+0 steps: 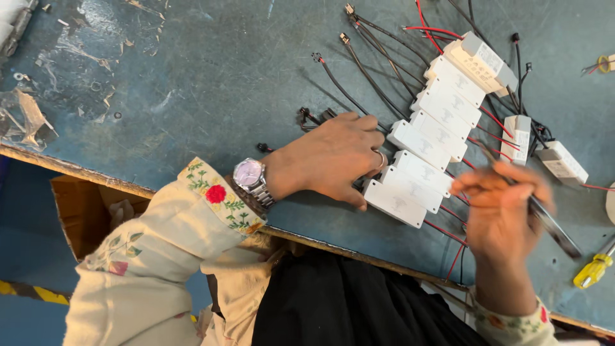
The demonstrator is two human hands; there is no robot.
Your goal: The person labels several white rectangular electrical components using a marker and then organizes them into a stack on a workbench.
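Observation:
A row of several white plastic boxes (428, 138) with red and black leads lies diagonally on the blue-grey workbench (211, 70). My left hand (333, 157), with a wristwatch and a ring, lies flat on the bench and presses against the near end of the row, touching the nearest box (394, 202) and the black wires. My right hand (503, 205), blurred by motion, holds a slim dark metal tool (548, 221) just right of the row, above the red wires.
Two more white boxes (562, 161) lie apart at the right. A yellow-handled screwdriver (594, 269) rests near the right edge. Plastic scraps (29, 118) lie at the far left. The bench's wooden front edge (90, 174) runs below my arms.

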